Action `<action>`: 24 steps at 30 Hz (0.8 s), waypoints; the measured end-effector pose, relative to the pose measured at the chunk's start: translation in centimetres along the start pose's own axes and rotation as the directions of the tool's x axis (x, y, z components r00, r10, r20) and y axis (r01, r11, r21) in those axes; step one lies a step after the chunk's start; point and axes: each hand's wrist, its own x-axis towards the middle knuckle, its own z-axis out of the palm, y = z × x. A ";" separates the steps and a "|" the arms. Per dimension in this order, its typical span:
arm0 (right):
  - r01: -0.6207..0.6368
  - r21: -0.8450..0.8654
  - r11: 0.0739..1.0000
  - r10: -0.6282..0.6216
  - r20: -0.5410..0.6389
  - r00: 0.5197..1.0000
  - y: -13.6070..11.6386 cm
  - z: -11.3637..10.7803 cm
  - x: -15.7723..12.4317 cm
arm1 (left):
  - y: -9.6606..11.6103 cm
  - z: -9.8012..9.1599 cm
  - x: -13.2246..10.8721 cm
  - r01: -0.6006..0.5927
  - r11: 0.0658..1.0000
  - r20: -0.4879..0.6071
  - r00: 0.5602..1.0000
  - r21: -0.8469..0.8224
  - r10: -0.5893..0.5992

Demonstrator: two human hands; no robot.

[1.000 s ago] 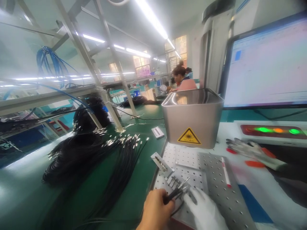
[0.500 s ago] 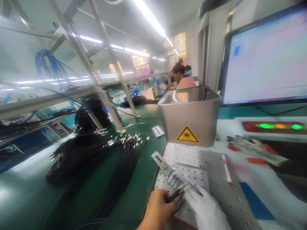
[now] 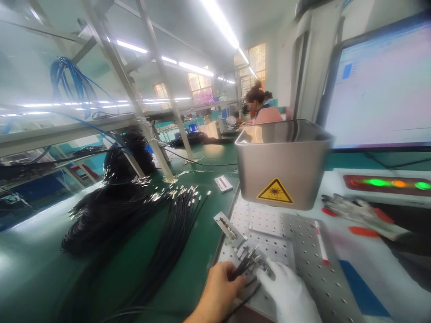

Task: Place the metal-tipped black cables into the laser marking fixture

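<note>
Green bench (image 3: 188,269), perforated plate (image 3: 303,251) — left hand (image 3: 220,291) pinching black cables (image 3: 244,268), gloved right hand (image 3: 289,294) seemingly half-open.

Free room and obstacles. The metal hood (image 3: 281,163) with the laser warning label hangs low over the far part of the perforated plate (image 3: 303,251), closing off passage there. The near plate lies open between the small fixture (image 3: 229,229) on the left and the red-and-white pen (image 3: 321,242) on the right. Black cable bundles (image 3: 134,224) cover the green bench (image 3: 198,255) to the left.
</note>
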 end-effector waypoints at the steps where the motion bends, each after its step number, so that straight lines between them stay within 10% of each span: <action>1: -0.040 0.024 0.999 0.040 -0.003 0.999 0.0 -0.3 0.1 | -0.2 -0.1 0.2 -0.024 1.000 -0.014 1.000 -0.001 0.024; 24: -0.005 0.056 0.998 0.009 -0.080 0.997 0.6 1.1 -0.1 | 2.0 0.0 -0.9 0.024 0.989 -0.138 0.990 0.143 -0.005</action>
